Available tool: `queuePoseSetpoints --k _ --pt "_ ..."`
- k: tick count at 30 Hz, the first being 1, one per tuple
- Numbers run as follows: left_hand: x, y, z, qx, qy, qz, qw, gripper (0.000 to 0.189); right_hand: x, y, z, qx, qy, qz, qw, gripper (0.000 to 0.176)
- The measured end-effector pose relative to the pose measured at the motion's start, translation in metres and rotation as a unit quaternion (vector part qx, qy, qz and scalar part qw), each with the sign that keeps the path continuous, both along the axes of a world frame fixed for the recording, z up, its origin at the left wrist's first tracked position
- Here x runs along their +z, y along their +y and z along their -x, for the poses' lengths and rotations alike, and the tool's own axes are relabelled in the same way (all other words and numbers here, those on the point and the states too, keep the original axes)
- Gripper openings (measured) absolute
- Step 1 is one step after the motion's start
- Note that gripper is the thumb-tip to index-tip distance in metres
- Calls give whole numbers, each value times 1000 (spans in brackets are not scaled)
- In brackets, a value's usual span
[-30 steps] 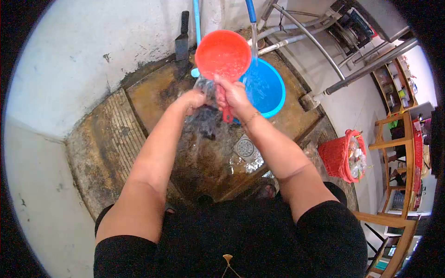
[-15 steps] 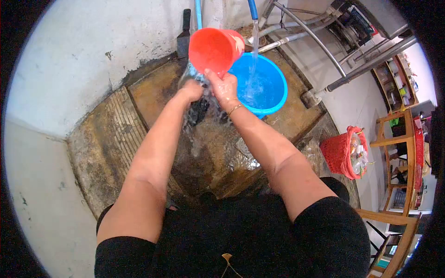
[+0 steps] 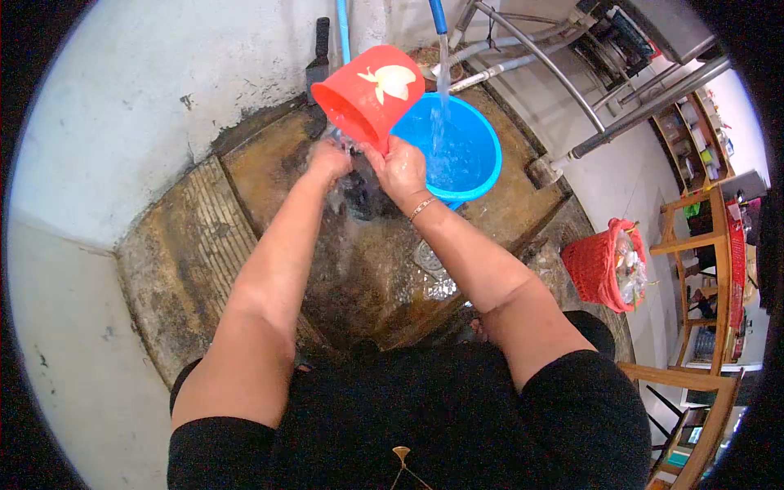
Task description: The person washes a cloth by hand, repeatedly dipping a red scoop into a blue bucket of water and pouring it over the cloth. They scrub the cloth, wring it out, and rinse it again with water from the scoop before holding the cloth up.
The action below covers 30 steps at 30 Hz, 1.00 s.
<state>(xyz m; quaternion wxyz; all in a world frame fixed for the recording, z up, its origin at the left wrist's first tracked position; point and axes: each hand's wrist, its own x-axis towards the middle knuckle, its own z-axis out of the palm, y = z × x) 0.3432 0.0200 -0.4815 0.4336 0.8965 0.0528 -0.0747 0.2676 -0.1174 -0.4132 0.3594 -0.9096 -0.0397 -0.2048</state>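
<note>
— From the head view, what does the right hand point(image 3: 400, 167) have?

— It is closed around the bottom end of a red scoop point(image 3: 371, 94). The handle is hidden inside the fist. The scoop is tipped over on its side, its mouth facing down and to the left, and a white shape shows on its wall.

— Where is the scoop?

— It is held up in the air, just above both hands, at the left edge of a blue basin point(image 3: 465, 155). Water spills from its mouth onto the left hand point(image 3: 329, 159).

— Is the left hand open?

— Its fingers are curled in under the falling water, just beside the right hand. I cannot tell whether it grips anything, because the splash blurs it. A dark thing point(image 3: 365, 196) sits just below the two hands, too wet and blurred to name.

— And around them?

— The basin stands on a wet, stained floor point(image 3: 204, 245) and has water in it. A thin stream runs into it from a blue hose point(image 3: 438, 15) above. A bracelet point(image 3: 421, 209) is on the right wrist. A metal drain point(image 3: 426, 258) lies under the right forearm. A red basket point(image 3: 596, 269) stands well apart on the right, and a white wall point(image 3: 131, 98) rises on the left.
</note>
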Motion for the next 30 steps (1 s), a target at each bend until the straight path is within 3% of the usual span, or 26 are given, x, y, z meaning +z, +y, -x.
queuePoseSetpoints --k 2,4,7,9,11,12,14,15,17,18,21,25,27,28,30 --pt "-2 -2 -2 8 10 -45 999 26 -2 -4 1 4 -12 42 999 27" --pt "3 -5 3 -13 -121 -102 987 28 0 -12 1 17 -48 66 996 22" --pt "-11 -1 -20 -89 -56 -108 989 31 10 -29 4 20 -98 129 987 16" --pt "24 0 -2 -104 -34 -98 989 32 18 -47 4 11 -111 168 980 14" --pt "37 -2 7 -118 -11 -88 989 33 25 -69 0 -54 -44 282 957 15" --pt "37 -2 8 -115 -40 -91 988 31 25 -81 -2 -53 -44 282 957 15" --pt "38 -3 9 -108 -77 -91 987 32 21 -100 -7 -97 83 378 917 18" --pt "39 -3 10 -107 -77 -92 987 32 18 -105 -7 -97 83 378 917 18" --pt "40 -4 10 -78 -84 -79 990 34 9 -111 -10 -70 229 452 859 18" --pt "41 -5 9 -78 -83 -79 990 34 -1 -113 -13 -54 240 493 834 19" --pt "47 -6 9 -48 -36 -17 998 39 -20 -113 -27 -61 315 497 807 23" --pt "72 -10 28 -16 -54 -20 998 39 -79 -117 -65 -78 304 491 813 24" --pt "71 -8 29 -17 -40 -21 999 40 -79 -113 -85 114 272 432 852 33" --pt "61 -5 25 -18 -13 5 1000 40 -79 -120 -84 114 271 434 852 33" --pt "53 2 19 -16 12 33 999 41 -18 -106 -49 129 462 169 861 30"
